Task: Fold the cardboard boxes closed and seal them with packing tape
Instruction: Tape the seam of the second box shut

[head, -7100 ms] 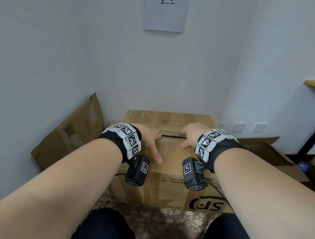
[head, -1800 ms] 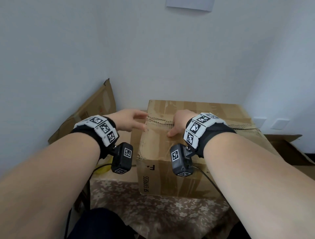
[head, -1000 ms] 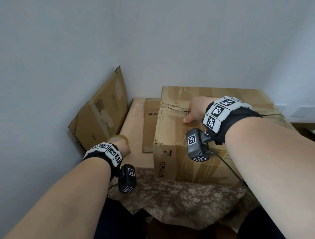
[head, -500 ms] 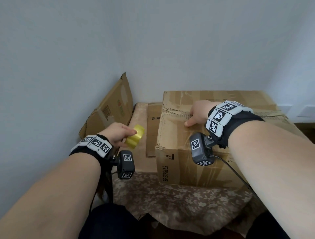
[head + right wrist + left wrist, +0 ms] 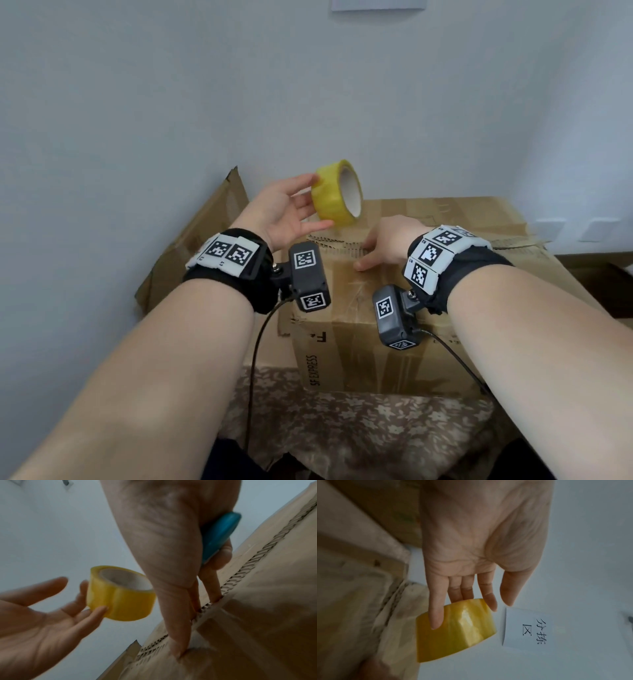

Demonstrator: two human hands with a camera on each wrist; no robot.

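Note:
A brown cardboard box (image 5: 445, 222) stands on a floral cloth, flaps folded down and meeting at a ragged corrugated seam (image 5: 335, 243). My left hand (image 5: 284, 212) holds a yellow tape roll (image 5: 337, 198) by the fingertips in the air over the box's left end; the fingers are nearly straight (image 5: 435, 615). My right hand (image 5: 383, 243) presses thumb and two fingers on the seam (image 5: 211, 599). Its other fingers curl round a blue tool (image 5: 219, 538) in the palm. The tape roll (image 5: 120, 595) hangs just left of that hand.
A flattened cardboard box (image 5: 205, 240) leans on the left wall. The floral cloth (image 5: 359, 421) covers the surface in front. A paper sign (image 5: 530, 627) hangs on the back wall. Another open box (image 5: 616, 274) sits at the far right, under wall outlets (image 5: 551, 229).
My left hand left the box, reached down left, picked up the yellow tape roll and raised it over the box's left end. My right hand stayed on the seam.

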